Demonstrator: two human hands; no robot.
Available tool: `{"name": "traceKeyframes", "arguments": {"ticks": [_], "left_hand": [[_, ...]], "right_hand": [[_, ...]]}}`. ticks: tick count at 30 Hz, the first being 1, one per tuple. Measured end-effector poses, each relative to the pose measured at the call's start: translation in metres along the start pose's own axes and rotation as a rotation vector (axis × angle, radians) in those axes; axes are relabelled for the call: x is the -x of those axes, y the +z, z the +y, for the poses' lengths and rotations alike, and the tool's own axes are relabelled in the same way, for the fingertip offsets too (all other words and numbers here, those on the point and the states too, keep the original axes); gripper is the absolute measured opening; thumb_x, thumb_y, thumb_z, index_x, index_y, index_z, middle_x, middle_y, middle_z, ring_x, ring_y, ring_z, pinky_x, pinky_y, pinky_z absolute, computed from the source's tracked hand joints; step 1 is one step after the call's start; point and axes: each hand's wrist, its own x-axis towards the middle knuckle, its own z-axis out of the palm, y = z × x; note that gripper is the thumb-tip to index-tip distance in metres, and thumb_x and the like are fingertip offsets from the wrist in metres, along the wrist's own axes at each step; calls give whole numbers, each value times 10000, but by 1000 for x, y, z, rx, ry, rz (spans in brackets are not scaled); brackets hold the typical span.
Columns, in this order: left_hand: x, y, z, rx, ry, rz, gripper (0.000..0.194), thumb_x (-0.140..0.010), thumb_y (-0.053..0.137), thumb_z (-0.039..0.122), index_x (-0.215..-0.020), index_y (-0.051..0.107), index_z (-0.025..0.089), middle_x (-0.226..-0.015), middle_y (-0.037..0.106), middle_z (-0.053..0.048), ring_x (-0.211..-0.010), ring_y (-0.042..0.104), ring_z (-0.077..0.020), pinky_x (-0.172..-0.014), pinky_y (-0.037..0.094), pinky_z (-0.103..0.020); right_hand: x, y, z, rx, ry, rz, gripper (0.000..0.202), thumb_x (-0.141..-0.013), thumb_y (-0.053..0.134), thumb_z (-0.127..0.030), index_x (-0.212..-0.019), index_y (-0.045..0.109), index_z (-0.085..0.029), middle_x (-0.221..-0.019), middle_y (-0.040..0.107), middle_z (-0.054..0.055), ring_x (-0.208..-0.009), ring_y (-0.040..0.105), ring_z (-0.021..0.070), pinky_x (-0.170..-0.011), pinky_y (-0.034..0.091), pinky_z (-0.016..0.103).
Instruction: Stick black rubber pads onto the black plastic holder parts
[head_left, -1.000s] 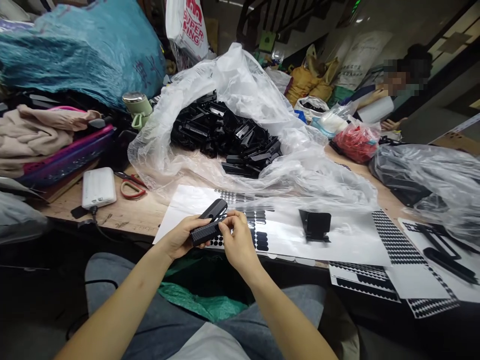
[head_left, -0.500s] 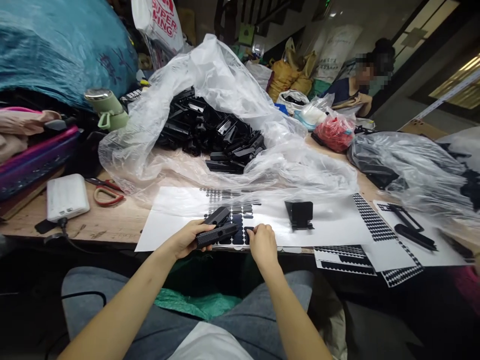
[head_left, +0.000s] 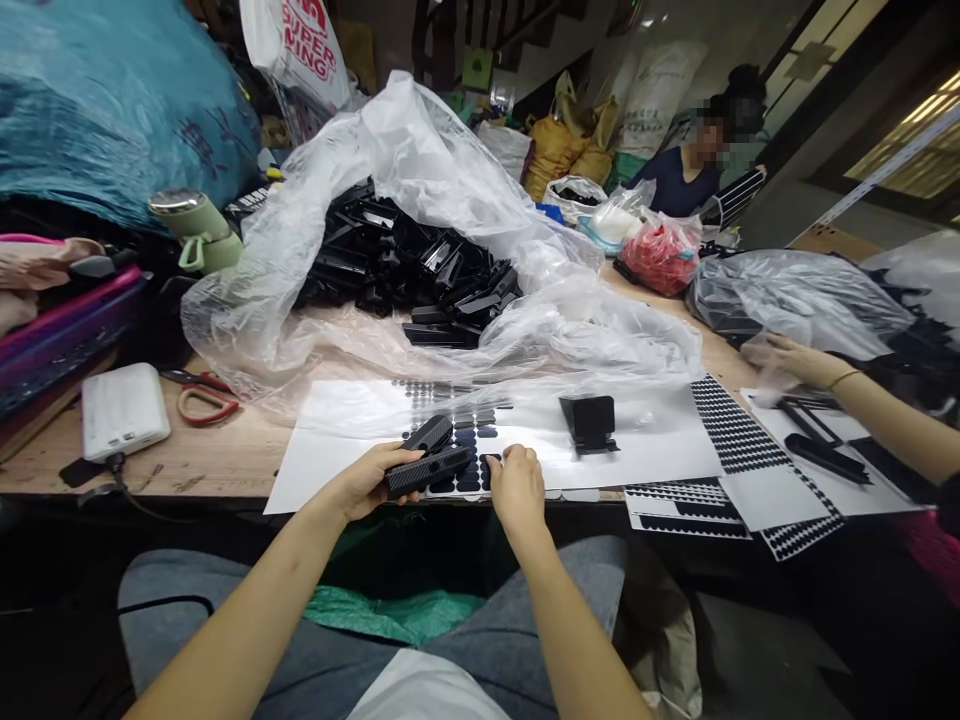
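Note:
My left hand is closed around a black plastic part with a carbon-fibre-look surface. Two bars of it stick out side by side to the right, over the white sticker sheet. Rows of black rounded stickers lie on that sheet, partly covered by the part. At the sheet's front edge my right hand is closed in a pinch, thumb and finger at the edge of one black sticker. Farther right on the sheet, a black folded plastic stand stands by itself.
Behind the sheet, a clear plastic bag spills a heap of black parts. Scissors, a white power bank and a green cup are left. A co-worker's hand reaches in from the right; another person sits beyond.
A co-worker's arm has come in from the right, over the bagged parts there. The person at the back now holds up a dark striped sheet. My hands have hardly moved; the view shifted slightly.

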Motion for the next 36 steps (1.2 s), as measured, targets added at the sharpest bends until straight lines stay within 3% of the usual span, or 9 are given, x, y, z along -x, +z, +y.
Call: {"name": "traceKeyframes", "arguments": {"ticks": [2, 5, 9, 13, 19, 30, 36], "left_hand": [[0, -1, 0, 10, -2, 13, 207, -713, 628, 291, -785, 516, 133, -602, 613, -30, -478, 594, -146, -365, 416, -193], [-1, -3, 2, 35, -37, 21, 223, -702, 638, 290, -809, 520, 132, -608, 617, -33, -479, 596, -145, -363, 418, -188], [1, -4, 7, 59, -80, -18, 223, -716, 621, 281, -831, 517, 122, -629, 623, -48, -462, 590, -140, -344, 400, -178], [8, 1, 13, 42, -55, -115, 258, -723, 615, 275, -899, 509, 120, -680, 631, -53, -462, 595, -141, -340, 395, -179], [14, 8, 15, -15, -26, -186, 268, -737, 604, 285, -923, 506, 118, -700, 631, -59, -464, 591, -132, -348, 386, -171], [14, 16, 12, -31, -5, -187, 298, -710, 629, 306, -919, 535, 117, -692, 633, -57, -454, 586, -130, -341, 383, -172], [14, 16, 10, -35, -6, -192, 327, -710, 630, 310, -953, 529, 117, -699, 636, -58, -455, 589, -135, -340, 382, -178]], "right_hand": [[0, -1, 1, -89, -1, 7, 94, -780, 467, -211, -750, 545, -167, -805, 558, 130, -753, 535, 251, -670, 393, 367], [0, -9, 5, -408, 12, -53, 124, -780, 469, -260, -698, 529, -189, -746, 558, 75, -705, 519, 206, -682, 400, 352], [2, -26, 5, -910, 140, -340, 203, -730, 556, -377, -746, 551, -175, -817, 578, 40, -734, 525, 153, -726, 422, 308], [5, -38, -4, -1148, 183, -542, 234, -663, 641, -363, -660, 528, -158, -919, 558, 38, -737, 507, 114, -736, 421, 279], [10, -44, -11, -1190, 170, -548, 250, -656, 651, -364, -634, 501, -165, -646, 448, -37, -600, 416, 81, -651, 400, 245], [18, -38, -2, -1039, 99, -377, 279, -653, 630, -433, -679, 567, -162, -651, 517, -3, -611, 451, 113, -601, 401, 251], [20, -41, -1, -1025, 102, -400, 245, -673, 614, -402, -673, 551, -165, -663, 516, -8, -623, 460, 112, -634, 405, 255]]}}
